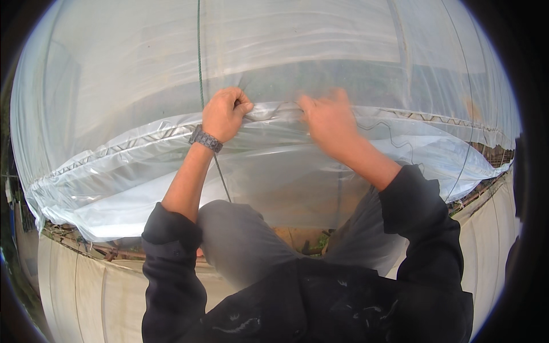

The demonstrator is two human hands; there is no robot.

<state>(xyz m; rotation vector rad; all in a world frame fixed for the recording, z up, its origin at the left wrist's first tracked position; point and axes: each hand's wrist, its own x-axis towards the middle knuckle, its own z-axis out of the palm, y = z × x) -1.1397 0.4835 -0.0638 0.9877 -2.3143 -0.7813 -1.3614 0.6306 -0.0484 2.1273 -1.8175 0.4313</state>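
Clear plastic film stretches in front of me over a curved frame. A zigzag wire lies along a narrow strip across it, and a loose stretch of wire hangs beyond my right wrist. My left hand, with a dark watch on its wrist, is closed in a pinch on the film at the strip. Right of it, at the same strip, my right hand is smeared by motion. It looks closed round the wire, though its fingertips are unclear. Below the strip hangs a crumpled film flap.
A green cord runs down the film, passing behind my left wrist. A thin dark cord crosses at the right. My bent knees are under my arms. Pale sheeting and a strip of ground with plants lie below.
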